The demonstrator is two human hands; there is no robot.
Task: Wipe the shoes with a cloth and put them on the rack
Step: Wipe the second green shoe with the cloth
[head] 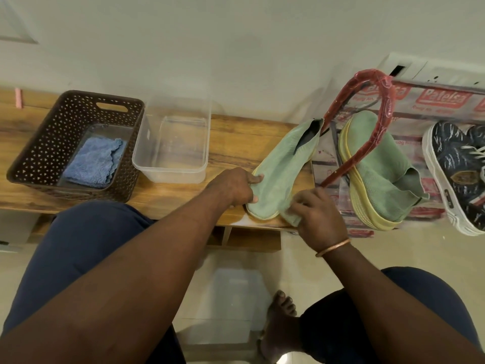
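Pale wall [236, 35], wooden bench [236, 132], beige tiled floor [393, 248].

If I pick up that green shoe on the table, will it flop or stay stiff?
Probably floppy: the green shoe has a soft knit upper that creases near its opening. Likely light, since its yellowish sole looks thin. It shouldn't roll; it lies flat on the table, held by the left hand.

Both bare forearms reach forward. The left grip [236, 186] curls round the toe of the green shoe [283, 158]; the right grip [319, 214], fingers curled, pinches a green cloth [291, 218].
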